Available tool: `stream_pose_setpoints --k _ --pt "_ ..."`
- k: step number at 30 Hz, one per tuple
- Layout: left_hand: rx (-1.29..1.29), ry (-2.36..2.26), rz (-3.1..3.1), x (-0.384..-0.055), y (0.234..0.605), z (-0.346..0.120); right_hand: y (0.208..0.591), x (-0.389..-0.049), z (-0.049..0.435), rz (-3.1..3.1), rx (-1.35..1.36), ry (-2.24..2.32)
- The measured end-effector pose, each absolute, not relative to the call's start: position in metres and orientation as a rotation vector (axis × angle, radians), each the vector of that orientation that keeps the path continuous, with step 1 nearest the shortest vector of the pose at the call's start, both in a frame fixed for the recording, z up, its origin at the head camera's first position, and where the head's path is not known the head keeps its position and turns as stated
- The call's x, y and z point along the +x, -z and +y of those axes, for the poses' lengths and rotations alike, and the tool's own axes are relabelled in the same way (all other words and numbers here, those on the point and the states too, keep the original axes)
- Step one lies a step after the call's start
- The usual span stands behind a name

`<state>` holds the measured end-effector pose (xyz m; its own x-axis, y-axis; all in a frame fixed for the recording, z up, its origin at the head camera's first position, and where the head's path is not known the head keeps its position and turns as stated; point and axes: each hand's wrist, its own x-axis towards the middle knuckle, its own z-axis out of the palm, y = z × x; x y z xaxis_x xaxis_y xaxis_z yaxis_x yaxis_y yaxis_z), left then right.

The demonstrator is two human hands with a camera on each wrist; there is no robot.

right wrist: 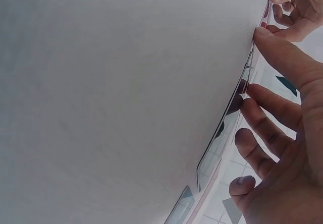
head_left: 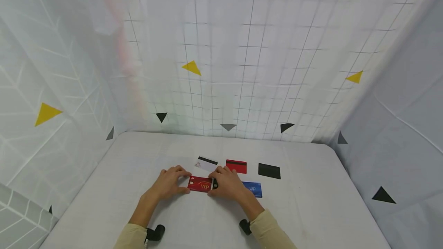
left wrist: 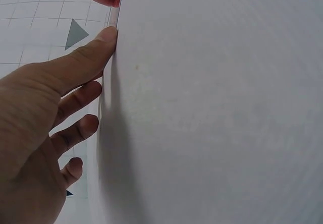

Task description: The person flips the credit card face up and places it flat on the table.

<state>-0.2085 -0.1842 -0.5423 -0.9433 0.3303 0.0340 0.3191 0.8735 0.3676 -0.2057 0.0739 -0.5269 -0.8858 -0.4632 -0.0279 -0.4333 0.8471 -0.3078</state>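
Perhaps uneven pressure could skew the red VIP card, flat at lower centre of the frame: left hand and right hand pinch its edges, thumbs and fingertips slightly parted, beside a dark card.

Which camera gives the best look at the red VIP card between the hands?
The head view: it looks down on the red VIP card, so its face and lettering show between the left hand and right hand. Both wrist views catch it nearly edge-on, a thin sliver with no lettering readable.
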Motion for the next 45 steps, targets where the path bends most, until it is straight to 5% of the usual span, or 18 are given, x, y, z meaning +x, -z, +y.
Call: stream_pose_setpoints --k 45 --pt "0.576 -0.612 3.02 -0.213 0.536 -0.182 0.523 -0.214 0.08 2.921 -0.729 0.506"
